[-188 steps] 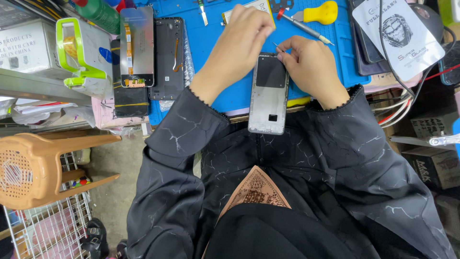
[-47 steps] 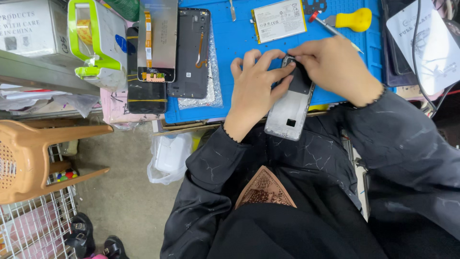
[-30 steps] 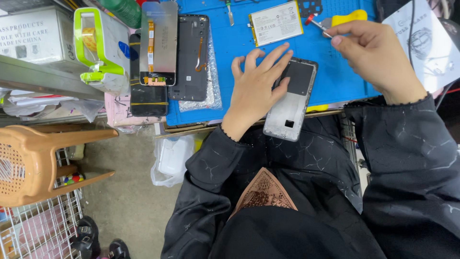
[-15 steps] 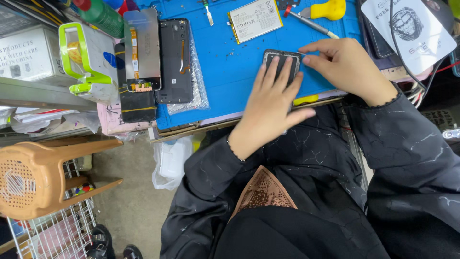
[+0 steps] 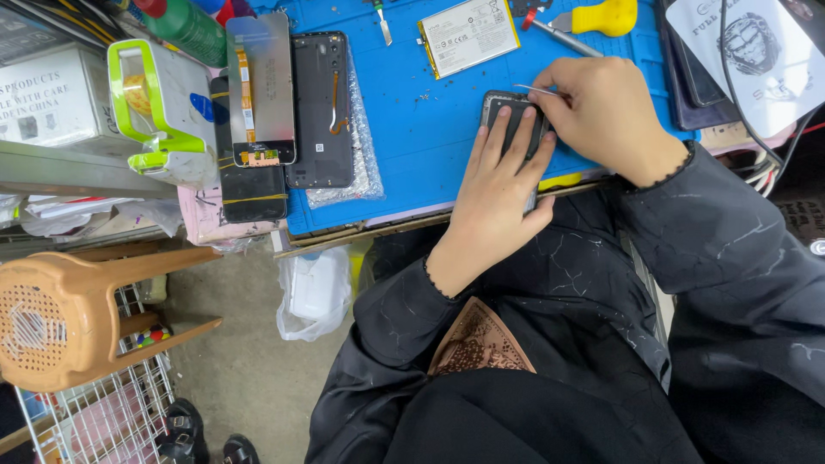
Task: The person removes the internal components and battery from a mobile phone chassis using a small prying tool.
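Fingers [image 5: 503, 142] flat on dark rectangular phone [image 5: 497, 101]

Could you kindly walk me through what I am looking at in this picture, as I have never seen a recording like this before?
There is no machine here: a person wears a camera on the head, so the one view looks down at their own two bare hands. The left hand lies flat on a dark phone, pressing it onto a blue work mat. The right hand holds a thin metal tool at the phone's top edge. Also on the mat lie a loose phone battery, a yellow-handled screwdriver and an opened phone back.
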